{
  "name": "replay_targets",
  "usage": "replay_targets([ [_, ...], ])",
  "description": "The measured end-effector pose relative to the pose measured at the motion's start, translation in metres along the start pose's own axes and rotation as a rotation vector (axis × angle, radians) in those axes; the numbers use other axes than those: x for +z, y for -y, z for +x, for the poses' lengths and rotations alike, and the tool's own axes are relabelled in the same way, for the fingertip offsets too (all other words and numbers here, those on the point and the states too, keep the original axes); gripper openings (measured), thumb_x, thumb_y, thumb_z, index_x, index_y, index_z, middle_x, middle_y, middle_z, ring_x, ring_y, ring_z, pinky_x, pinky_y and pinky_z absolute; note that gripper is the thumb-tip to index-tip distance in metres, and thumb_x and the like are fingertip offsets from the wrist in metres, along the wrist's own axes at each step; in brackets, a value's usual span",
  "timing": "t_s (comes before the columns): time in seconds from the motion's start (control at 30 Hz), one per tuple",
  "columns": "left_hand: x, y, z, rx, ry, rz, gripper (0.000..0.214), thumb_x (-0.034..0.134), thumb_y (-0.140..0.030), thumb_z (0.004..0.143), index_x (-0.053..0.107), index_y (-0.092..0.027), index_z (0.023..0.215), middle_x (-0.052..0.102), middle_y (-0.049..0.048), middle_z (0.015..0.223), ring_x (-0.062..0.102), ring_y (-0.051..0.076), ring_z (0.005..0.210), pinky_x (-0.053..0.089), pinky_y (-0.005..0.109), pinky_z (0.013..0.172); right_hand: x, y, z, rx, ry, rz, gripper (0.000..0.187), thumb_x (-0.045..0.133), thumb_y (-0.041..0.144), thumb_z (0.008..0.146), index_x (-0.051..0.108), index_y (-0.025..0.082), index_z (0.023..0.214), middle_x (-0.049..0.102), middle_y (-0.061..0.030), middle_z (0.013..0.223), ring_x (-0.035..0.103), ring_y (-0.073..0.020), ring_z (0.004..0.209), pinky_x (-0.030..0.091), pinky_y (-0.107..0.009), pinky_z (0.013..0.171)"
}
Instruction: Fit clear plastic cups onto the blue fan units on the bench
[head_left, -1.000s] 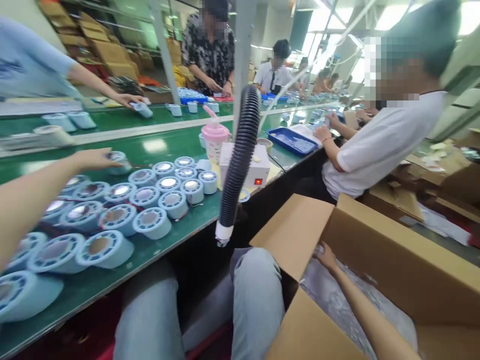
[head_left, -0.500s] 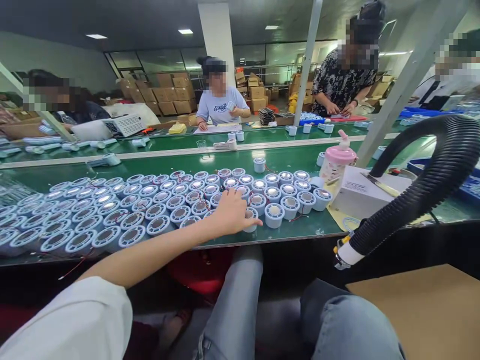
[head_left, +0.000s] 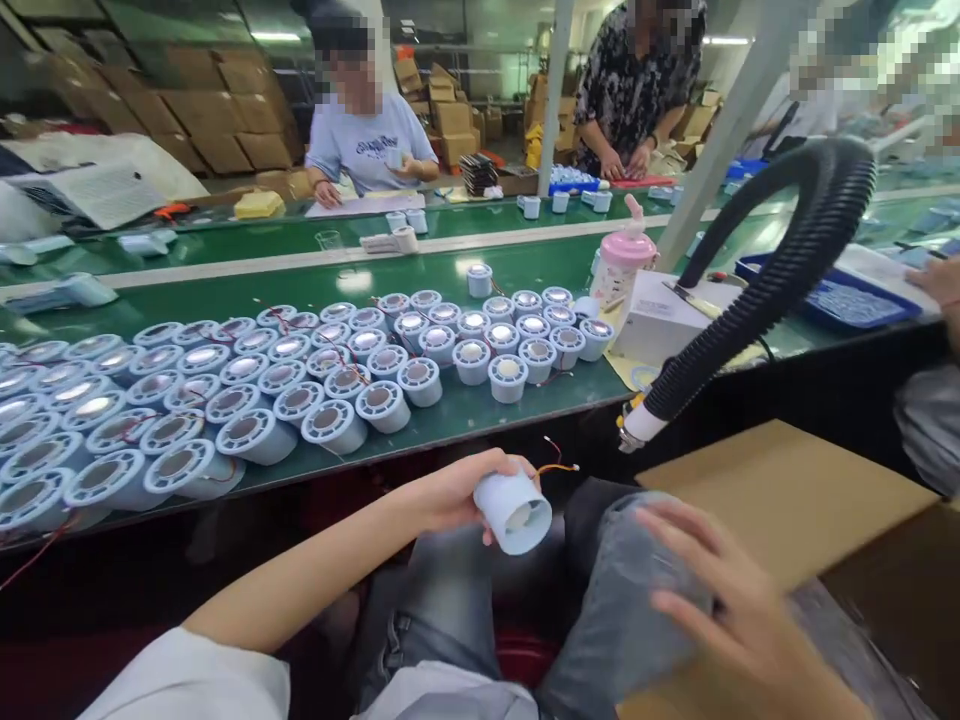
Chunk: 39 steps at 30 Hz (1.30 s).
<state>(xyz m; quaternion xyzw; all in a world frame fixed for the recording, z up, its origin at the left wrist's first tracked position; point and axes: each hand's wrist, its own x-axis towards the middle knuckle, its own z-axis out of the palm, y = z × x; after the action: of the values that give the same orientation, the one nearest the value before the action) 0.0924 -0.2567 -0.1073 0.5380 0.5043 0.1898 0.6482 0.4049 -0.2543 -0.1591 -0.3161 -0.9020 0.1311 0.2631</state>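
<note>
My left hand point(head_left: 461, 490) is wrapped round a light-blue cylindrical housing point(head_left: 514, 515), holding it above my lap. The housing tilts with its open end toward me, and a pale round part shows inside. Thin wires point(head_left: 556, 467) with a small connector stick out behind it. To the right, my right hand point(head_left: 720, 590) has its fingers spread and holds nothing; it is a little blurred and apart from the housing. Many similar blue housings point(head_left: 326, 425) stand in rows on the green bench, several with red wires between them.
A black ribbed hose point(head_left: 780, 270) arches over the bench's right side, its metal tip point(head_left: 628, 432) hanging past the edge. Beside it are a white box point(head_left: 660, 320) and a pink-lidded cup point(head_left: 626, 260). A cardboard sheet point(head_left: 780, 490) lies at right. Co-workers sit and stand opposite.
My left hand has drawn back from the rows and now holds one housing over my lap. My right hand has come into view at lower right. The camera view has shifted.
</note>
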Motion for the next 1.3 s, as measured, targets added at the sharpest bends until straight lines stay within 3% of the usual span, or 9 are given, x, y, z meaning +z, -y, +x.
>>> replay_targets([
  [0.13,0.020,0.005,0.011,-0.023,0.228,-0.037,0.040,0.050,-0.053,0.082,0.058,-0.015,0.089,0.055,0.0020,0.076,0.051,0.012,0.060,0.042,0.022,0.050,0.019,0.043,0.041,-0.011,0.032,-0.077,0.045,0.058,0.023,0.090,0.053,0.025,0.135,0.052,-0.0157,0.129,0.057,-0.0330,0.110,0.056,-0.046,0.082],
  [0.3,0.026,0.000,-0.001,0.237,-0.054,0.480,0.020,0.057,-0.034,0.087,0.065,-0.019,0.097,0.061,0.0026,0.096,0.056,0.017,0.091,0.042,0.030,0.084,0.028,0.045,0.049,0.179,0.144,0.086,0.019,0.065,0.010,0.078,0.068,0.022,0.093,0.055,-0.0115,0.127,0.058,-0.0314,0.109,0.056,-0.042,0.078],
  [0.43,0.034,0.006,-0.005,0.327,-0.197,0.441,0.029,0.066,-0.038,0.084,0.063,-0.020,0.107,0.060,0.0027,0.103,0.058,0.016,0.094,0.044,0.028,0.085,0.020,0.045,0.045,0.305,0.201,0.368,0.006,0.067,0.021,0.082,0.063,0.022,0.078,0.055,-0.0086,0.123,0.057,-0.0287,0.112,0.052,-0.041,0.087],
  [0.63,0.037,0.029,0.006,0.481,-0.272,0.397,0.064,0.087,-0.046,0.057,0.068,-0.026,0.115,0.051,0.0048,0.105,0.056,0.020,0.102,0.047,0.032,0.092,0.013,0.048,0.049,0.521,0.113,0.703,0.028,0.058,0.034,0.090,0.066,0.021,0.067,0.062,-0.0083,0.106,0.061,-0.0235,0.098,0.051,-0.031,0.075],
  [0.83,0.041,0.035,0.005,0.456,-0.100,0.225,0.073,0.085,-0.035,0.063,0.058,-0.025,0.130,0.060,0.0099,0.125,0.057,0.025,0.116,0.047,0.038,0.100,0.013,0.037,0.047,0.753,0.033,1.056,0.029,0.075,0.038,0.078,0.068,0.020,0.057,0.069,-0.0090,0.100,0.064,-0.0266,0.099,0.057,-0.032,0.069],
  [0.93,0.047,0.031,0.001,0.345,-0.078,-0.011,0.073,0.083,-0.031,0.067,0.052,-0.023,0.133,0.059,0.0112,0.128,0.061,0.023,0.111,0.054,0.035,0.091,0.010,0.036,0.046,0.665,0.041,1.137,0.021,0.077,0.043,0.077,0.075,0.023,0.070,0.071,-0.0089,0.110,0.064,-0.0293,0.107,0.059,-0.036,0.077],
  [1.13,0.048,0.029,-0.005,0.164,-0.058,-0.234,0.078,0.084,-0.034,0.065,0.048,-0.024,0.134,0.064,0.0106,0.117,0.067,0.020,0.085,0.059,0.031,0.067,0.008,0.042,0.035,0.216,0.093,0.582,0.038,0.077,0.024,0.079,0.067,0.028,0.115,0.059,-0.0080,0.135,0.055,-0.0292,0.125,0.047,-0.044,0.104],
  [1.2,0.045,0.028,-0.006,0.170,-0.056,-0.166,0.079,0.084,-0.036,0.065,0.049,-0.025,0.135,0.065,0.0102,0.116,0.068,0.020,0.083,0.058,0.030,0.065,0.009,0.041,0.031,0.206,0.094,0.546,0.036,0.075,0.025,0.081,0.064,0.027,0.115,0.060,-0.0084,0.134,0.054,-0.0292,0.126,0.050,-0.042,0.102],
  [1.3,0.042,0.026,-0.008,0.274,-0.075,-0.073,0.076,0.085,-0.032,0.065,0.053,-0.026,0.134,0.061,0.0093,0.128,0.066,0.023,0.103,0.056,0.032,0.085,0.009,0.040,0.027,0.294,0.136,0.617,0.037,0.076,0.029,0.080,0.061,0.027,0.113,0.063,-0.0082,0.129,0.058,-0.0302,0.121,0.055,-0.040,0.095],
])
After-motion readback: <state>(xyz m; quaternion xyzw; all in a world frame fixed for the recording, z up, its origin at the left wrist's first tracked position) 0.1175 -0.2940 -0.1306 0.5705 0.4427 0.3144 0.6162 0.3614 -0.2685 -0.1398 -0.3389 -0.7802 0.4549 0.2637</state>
